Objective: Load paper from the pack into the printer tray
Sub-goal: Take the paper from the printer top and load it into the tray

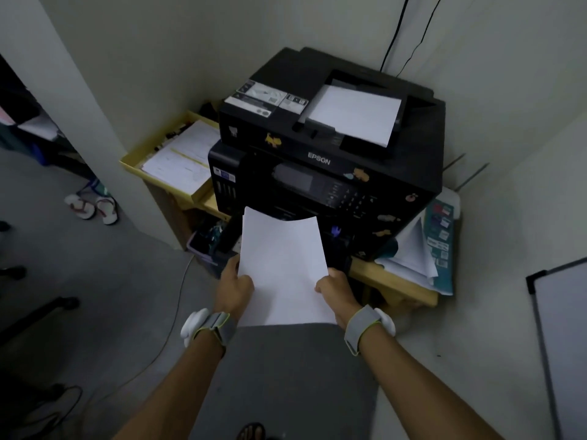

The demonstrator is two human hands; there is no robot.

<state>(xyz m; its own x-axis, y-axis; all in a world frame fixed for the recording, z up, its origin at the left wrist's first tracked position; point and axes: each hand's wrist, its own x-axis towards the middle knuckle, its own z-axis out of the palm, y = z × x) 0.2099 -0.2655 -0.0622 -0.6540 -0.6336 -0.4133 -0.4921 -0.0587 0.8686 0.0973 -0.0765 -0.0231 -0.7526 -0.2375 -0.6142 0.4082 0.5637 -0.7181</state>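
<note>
Head view: looking down at a black Epson printer (pixel 330 147) tucked in a room corner, arms reaching out from the bottom of the frame.
Paper: white stack of sheets (pixel 282 265), centre of frame, far edge bowed and sitting right at the printer's lower front; can't see if it's in a tray.
Hands: left hand (pixel 235 287) pinched on the stack's left edge, right hand (pixel 336 289) pinched on the right edge, so both are closed on the paper with the sheet between them. Grey straps with white pucks on both wrists.
Table: light wooden table (pixel 397 284) under the printer, loose papers and a teal paper pack (pixel 441 246) at its right end.
Printer top: a white sheet (pixel 355 112) lying in the feeder, cartoon stickers on the matte black casing.
Room: plain pale walls, grey floor, two black cables up the wall upper right.
Left side: yellow tray (pixel 133 157) with printed forms, flip-flops (pixel 92 206) on the floor.
Right edge: whiteboard (pixel 562 328) leaning.
</note>
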